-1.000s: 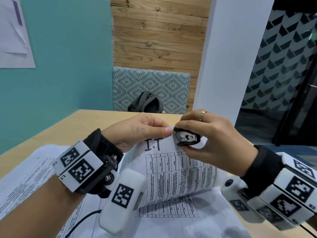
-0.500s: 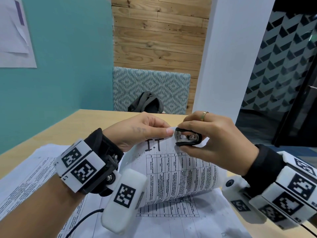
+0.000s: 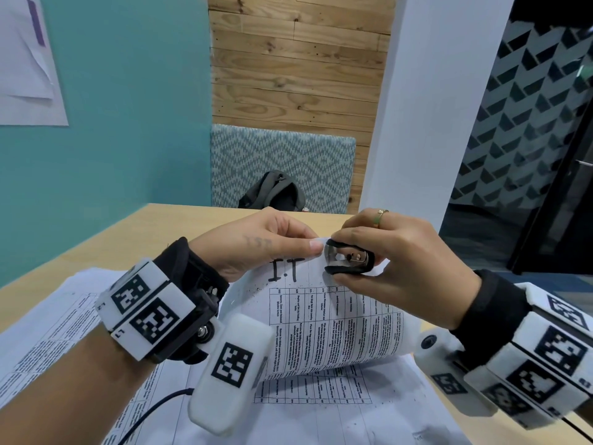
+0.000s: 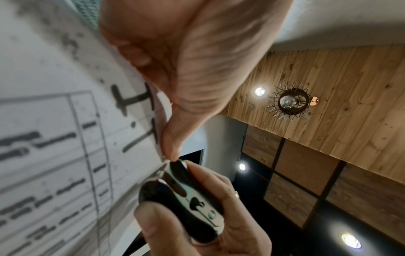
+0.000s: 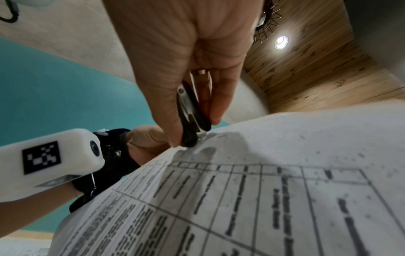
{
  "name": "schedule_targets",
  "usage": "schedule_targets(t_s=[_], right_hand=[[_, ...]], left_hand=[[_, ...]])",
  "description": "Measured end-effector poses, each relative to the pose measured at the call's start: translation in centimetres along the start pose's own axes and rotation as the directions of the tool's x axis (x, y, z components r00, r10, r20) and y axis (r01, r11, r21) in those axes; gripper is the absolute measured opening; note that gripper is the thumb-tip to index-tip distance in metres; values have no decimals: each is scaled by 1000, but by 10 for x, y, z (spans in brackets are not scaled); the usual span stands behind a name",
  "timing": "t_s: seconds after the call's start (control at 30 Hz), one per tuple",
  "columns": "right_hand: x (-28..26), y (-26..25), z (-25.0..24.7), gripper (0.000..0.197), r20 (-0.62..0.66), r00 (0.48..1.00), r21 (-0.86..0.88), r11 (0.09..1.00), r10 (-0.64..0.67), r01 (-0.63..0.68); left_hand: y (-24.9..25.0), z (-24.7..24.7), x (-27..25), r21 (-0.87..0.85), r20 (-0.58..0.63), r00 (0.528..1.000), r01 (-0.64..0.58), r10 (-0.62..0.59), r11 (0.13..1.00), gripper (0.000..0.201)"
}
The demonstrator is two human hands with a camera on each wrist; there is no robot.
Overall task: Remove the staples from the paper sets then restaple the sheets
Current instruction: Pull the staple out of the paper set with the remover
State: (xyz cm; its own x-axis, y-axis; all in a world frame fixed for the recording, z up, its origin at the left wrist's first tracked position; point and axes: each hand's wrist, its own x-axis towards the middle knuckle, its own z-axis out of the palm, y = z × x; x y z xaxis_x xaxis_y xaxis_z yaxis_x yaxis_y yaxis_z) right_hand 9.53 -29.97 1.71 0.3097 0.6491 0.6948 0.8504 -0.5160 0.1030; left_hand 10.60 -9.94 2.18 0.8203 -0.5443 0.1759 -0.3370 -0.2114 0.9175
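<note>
A printed paper set (image 3: 337, 329) with "I.T" handwritten at its top is lifted and curled above the table. My left hand (image 3: 256, 242) pinches its top corner between thumb and fingers (image 4: 173, 149). My right hand (image 3: 391, 261) grips a black and chrome staple remover (image 3: 348, 260) between thumb and fingers. Its claws sit at the paper's top corner, right beside my left thumb tip; the remover (image 4: 186, 199) touches the paper edge. In the right wrist view the staple remover (image 5: 190, 117) bites at the sheet's corner. The staple itself is hidden.
More printed sheets (image 3: 288, 419) lie flat on the wooden table (image 3: 106, 239) under my hands. A dark backpack (image 3: 276, 192) rests on a patterned bench behind the table's far edge. A teal wall stands left and a white pillar right.
The staple remover has shifted slightly left and tilted, closer to my left thumb at the paper corner. Both hands keep their holds.
</note>
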Motion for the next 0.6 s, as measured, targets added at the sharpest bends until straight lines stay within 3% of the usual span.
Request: schedule_targets(t_s=[0.3,0.43,0.6], right_hand=[[1,-6,0,18,-43,999,-53,998,31,-34],[-1,-7,-1,21,-29,994,31,994,102,-102],[-5,-9,0,23,-89,964,177,956,252,-233]], left_hand=[[1,1,-1,16,6,1000,-11,11,1000,15],[0,5,1,14,-47,999,-12,13,1000,6],[-2,8,4,-58,-98,995,-3,-3,998,11]])
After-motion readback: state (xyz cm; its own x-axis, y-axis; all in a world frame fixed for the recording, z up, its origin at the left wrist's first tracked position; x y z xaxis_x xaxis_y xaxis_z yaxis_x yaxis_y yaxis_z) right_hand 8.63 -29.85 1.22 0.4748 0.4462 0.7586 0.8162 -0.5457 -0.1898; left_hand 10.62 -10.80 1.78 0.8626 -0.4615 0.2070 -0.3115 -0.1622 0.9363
